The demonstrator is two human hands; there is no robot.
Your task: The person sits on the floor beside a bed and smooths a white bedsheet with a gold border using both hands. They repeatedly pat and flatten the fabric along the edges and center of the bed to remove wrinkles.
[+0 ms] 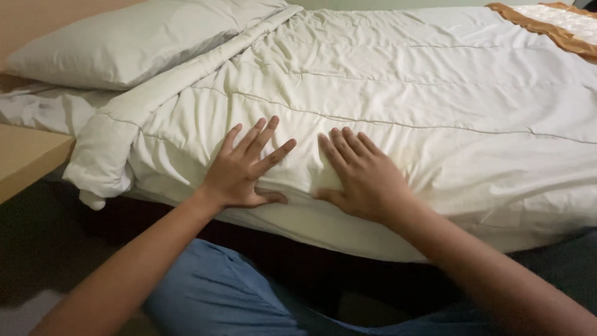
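Both your hands lay flat on the duvet [398, 93] at the near edge of the bed.

Duvet was white, wrinkled, spread over most of the bed and hanging slightly over the near side; its top end was folded back in a thick roll just below the pillow [124, 43]. Your left hand [242, 168] was fully open, fingers splayed, palm down on the fabric, thumb at the edge, gripping nothing. Your right hand [360, 174] was open too, fingers straight and closer together, palm pressed down just beside the left, holding nothing. Hands were near each other, not touching. Pillow sat at the far left on a sheet [43, 109]. A wooden ledge [28, 155] stood left of the bed. An orange-trimmed cloth [553, 25] lay at the far right corner. Your knee in blue trousers [211, 292] was below the hands.
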